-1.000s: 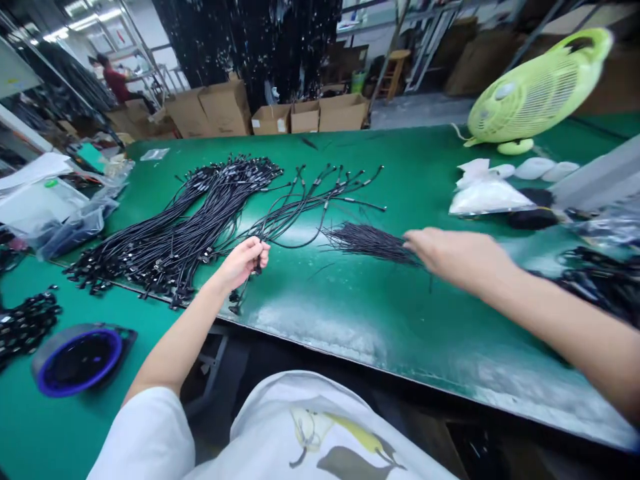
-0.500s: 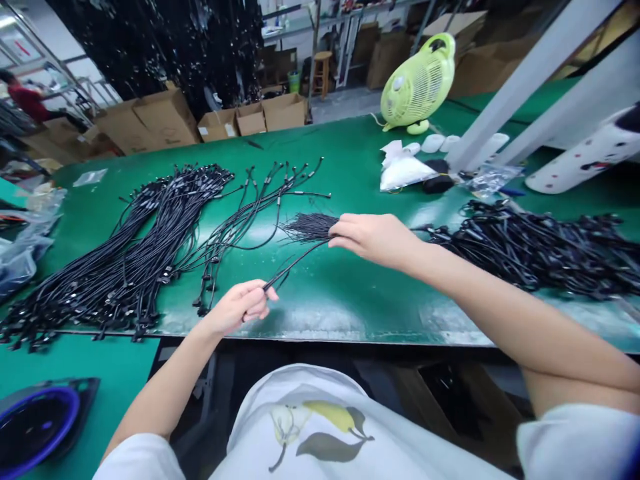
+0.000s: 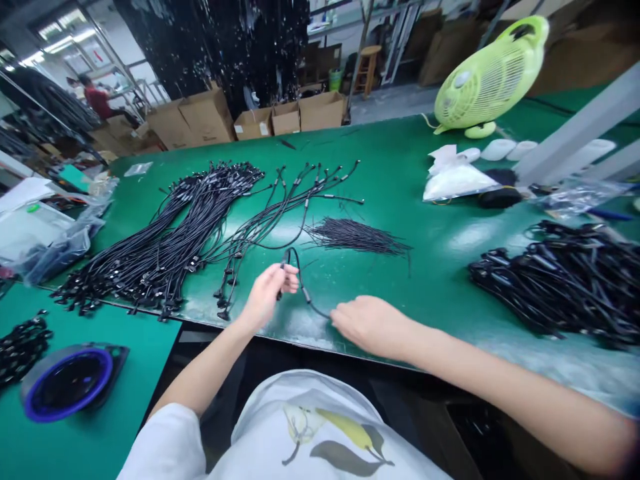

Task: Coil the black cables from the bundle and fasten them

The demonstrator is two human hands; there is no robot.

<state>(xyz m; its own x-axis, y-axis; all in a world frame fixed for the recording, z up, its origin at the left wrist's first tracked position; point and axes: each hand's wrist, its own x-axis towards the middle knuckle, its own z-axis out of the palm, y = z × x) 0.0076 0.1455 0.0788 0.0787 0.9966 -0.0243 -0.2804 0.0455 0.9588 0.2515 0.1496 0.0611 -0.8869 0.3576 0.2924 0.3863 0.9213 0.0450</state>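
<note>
A short black cable (image 3: 300, 273) loops up from my left hand (image 3: 270, 293) and runs down to my right hand (image 3: 373, 327). The fingers of my left hand are closed on one part of it, above the table's near edge. My right hand, a little lower, pinches its other end; the fingertips are partly hidden. Just beyond lies a flat pile of thin black strips (image 3: 357, 236). Several loose cables (image 3: 265, 217) with small connectors are spread left of that pile. Farther left is a thick bundle of black cables (image 3: 170, 233).
A heap of folded black cables (image 3: 560, 280) lies on the right of the green table (image 3: 425, 280). Behind it are a white bag (image 3: 460, 180), a post and a green fan (image 3: 490, 80). A blue-rimmed round dish (image 3: 70, 383) sits on the lower left surface.
My right hand has left the pile of thin strips and come down toward the near edge, now at the cable. My left hand has risen slightly. The view has swung left.
</note>
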